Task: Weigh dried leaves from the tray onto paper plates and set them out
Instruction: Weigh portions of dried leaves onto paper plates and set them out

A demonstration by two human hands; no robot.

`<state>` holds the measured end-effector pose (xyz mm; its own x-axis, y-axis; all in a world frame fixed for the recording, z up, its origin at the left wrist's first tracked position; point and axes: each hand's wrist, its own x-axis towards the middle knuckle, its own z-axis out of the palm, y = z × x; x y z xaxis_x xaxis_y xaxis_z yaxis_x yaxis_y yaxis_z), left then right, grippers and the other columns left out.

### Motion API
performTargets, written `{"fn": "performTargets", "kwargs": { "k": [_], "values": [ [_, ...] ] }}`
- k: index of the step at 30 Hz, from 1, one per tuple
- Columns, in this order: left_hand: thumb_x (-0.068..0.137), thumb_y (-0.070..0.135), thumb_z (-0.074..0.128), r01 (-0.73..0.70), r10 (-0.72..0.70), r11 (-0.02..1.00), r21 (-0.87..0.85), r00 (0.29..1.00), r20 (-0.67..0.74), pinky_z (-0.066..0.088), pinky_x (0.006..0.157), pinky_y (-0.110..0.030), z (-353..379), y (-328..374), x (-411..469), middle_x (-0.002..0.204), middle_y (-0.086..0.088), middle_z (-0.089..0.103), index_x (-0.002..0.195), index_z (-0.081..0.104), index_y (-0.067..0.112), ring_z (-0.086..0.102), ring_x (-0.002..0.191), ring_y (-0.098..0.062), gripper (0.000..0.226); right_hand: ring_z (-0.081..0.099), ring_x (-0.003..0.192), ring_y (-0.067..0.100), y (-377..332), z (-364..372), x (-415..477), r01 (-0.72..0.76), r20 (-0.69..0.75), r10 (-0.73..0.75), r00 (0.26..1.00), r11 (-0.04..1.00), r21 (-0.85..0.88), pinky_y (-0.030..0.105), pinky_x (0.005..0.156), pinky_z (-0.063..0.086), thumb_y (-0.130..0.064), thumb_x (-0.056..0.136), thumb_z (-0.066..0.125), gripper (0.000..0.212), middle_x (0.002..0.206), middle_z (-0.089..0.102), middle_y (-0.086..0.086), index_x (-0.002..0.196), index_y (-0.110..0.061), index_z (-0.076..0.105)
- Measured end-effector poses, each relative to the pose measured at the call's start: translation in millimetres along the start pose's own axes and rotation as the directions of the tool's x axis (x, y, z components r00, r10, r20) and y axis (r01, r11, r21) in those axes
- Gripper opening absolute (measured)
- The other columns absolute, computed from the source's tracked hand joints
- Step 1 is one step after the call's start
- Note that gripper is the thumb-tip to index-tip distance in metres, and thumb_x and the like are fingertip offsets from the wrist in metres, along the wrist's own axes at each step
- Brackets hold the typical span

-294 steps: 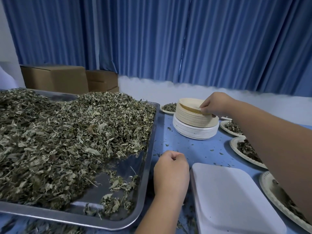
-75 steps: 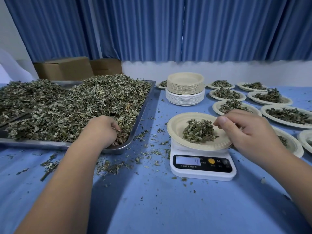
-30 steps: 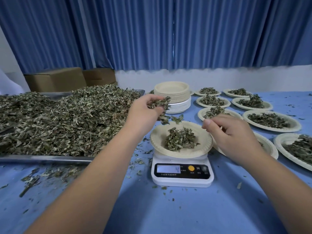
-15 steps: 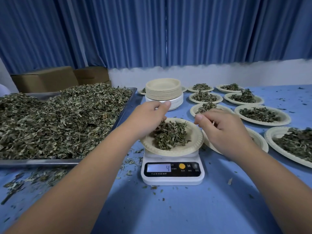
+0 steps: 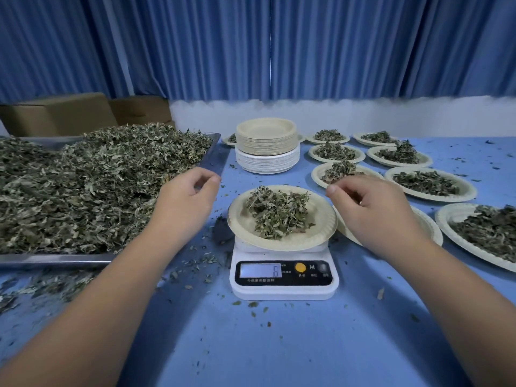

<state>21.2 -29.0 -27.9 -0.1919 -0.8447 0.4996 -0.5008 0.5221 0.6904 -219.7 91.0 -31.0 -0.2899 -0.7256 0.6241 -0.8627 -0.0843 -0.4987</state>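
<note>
A paper plate [image 5: 243,227] with a heap of dried leaves [image 5: 279,213] sits on the white digital scale [image 5: 284,277], whose display shows a 6. My left hand [image 5: 184,202] hovers between the plate and the metal tray [image 5: 55,258], fingers loosely curled and holding nothing. The tray at the left is piled high with dried leaves [image 5: 83,185]. My right hand [image 5: 371,210] hangs just right of the plate's rim, fingers loosely curled, with nothing visible in it.
A stack of unused paper plates [image 5: 266,146] stands behind the scale. Several filled plates [image 5: 430,182] lie in rows at the right. Cardboard boxes [image 5: 58,113] sit behind the tray. Leaf crumbs litter the blue table [image 5: 279,344].
My left hand has let its leaves fall on the plate and drawn back left toward the tray. The heap on the plate is bigger. My right hand stays by the rim.
</note>
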Motion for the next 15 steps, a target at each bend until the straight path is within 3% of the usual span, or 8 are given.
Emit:
{"fn": "performTargets", "kwargs": {
  "k": [3, 5, 9, 15],
  "values": [
    [0.097, 0.028, 0.053, 0.013, -0.014, 1.000, 0.022, 1.000, 0.003, 0.031, 0.048, -0.011, 1.0, -0.6, -1.6, 0.068, 0.014, 0.055, 0.095, 0.068, 0.023, 0.049, 0.055, 0.005, 0.016, 0.053, 0.066, 0.001, 0.2, 0.3, -0.4, -0.136, 0.038, 0.136, 0.990, 0.991, -0.019, 0.016, 0.047, 0.034, -0.032, 0.089, 0.057, 0.016, 0.055, 0.054, -0.008, 0.078, -0.025, 0.066],
    [0.097, 0.027, 0.053, -0.009, 0.008, 0.998, 0.058, 1.000, 0.017, 0.032, 0.053, -0.013, 4.4, 2.2, -3.3, 0.069, 0.015, 0.054, 0.096, 0.067, 0.022, 0.049, 0.059, 0.001, 0.015, 0.054, 0.058, 0.005, -0.3, 1.9, -0.3, -0.207, 0.082, 0.211, 0.974, 0.977, -0.058, 0.023, 0.047, 0.033, -0.035, 0.088, 0.057, 0.012, 0.056, 0.055, -0.008, 0.081, -0.029, 0.064],
    [0.097, 0.030, 0.051, 0.016, -0.023, 0.997, 0.072, 0.995, 0.092, 0.034, 0.066, -0.027, 11.2, 4.7, -6.4, 0.070, 0.013, 0.053, 0.096, 0.067, 0.017, 0.046, 0.064, -0.003, 0.021, 0.051, 0.042, 0.003, -1.6, 7.3, -0.7, -0.295, 0.147, 0.303, 0.942, 0.953, -0.076, 0.017, 0.036, 0.028, -0.038, 0.088, 0.058, 0.015, 0.039, 0.051, -0.010, 0.080, -0.027, 0.063],
    [0.098, 0.037, 0.049, 0.061, -0.070, 0.995, 0.077, 0.991, 0.111, 0.037, 0.061, -0.023, 9.3, 8.5, -8.4, 0.075, 0.009, 0.059, 0.096, 0.067, 0.019, 0.052, 0.069, -0.003, 0.025, 0.050, 0.042, 0.000, -1.8, 6.4, -1.3, -0.342, 0.151, 0.349, 0.925, 0.937, -0.072, 0.023, 0.042, 0.027, -0.041, 0.089, 0.057, 0.014, 0.040, 0.052, -0.013, 0.091, -0.028, 0.061]
  ]
}}
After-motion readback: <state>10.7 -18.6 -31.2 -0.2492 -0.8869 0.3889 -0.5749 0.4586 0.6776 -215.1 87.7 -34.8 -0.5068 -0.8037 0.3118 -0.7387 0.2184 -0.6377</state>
